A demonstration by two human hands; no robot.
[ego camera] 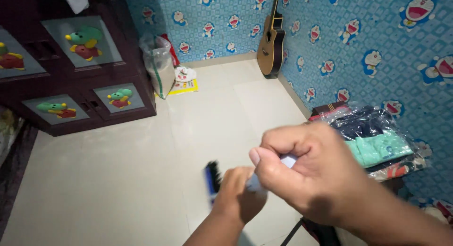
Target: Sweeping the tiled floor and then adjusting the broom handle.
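In the head view, the right hand [311, 173] is curled into a fist, thumb laid across, clamped on a pale blurred object [288, 161] whose kind cannot be told. Touching it, lower down, the left hand [238, 191] is closed around a blue-and-black object [212, 176], held above the tiled floor [141, 170]. A guitar [271, 40] is leaned in the corner.

Both hands, left [238, 194] and right [306, 168], are bare, with no sleeves, rings or watch showing on the forearms

Blurred blue-black brush [213, 178], upright, in hand
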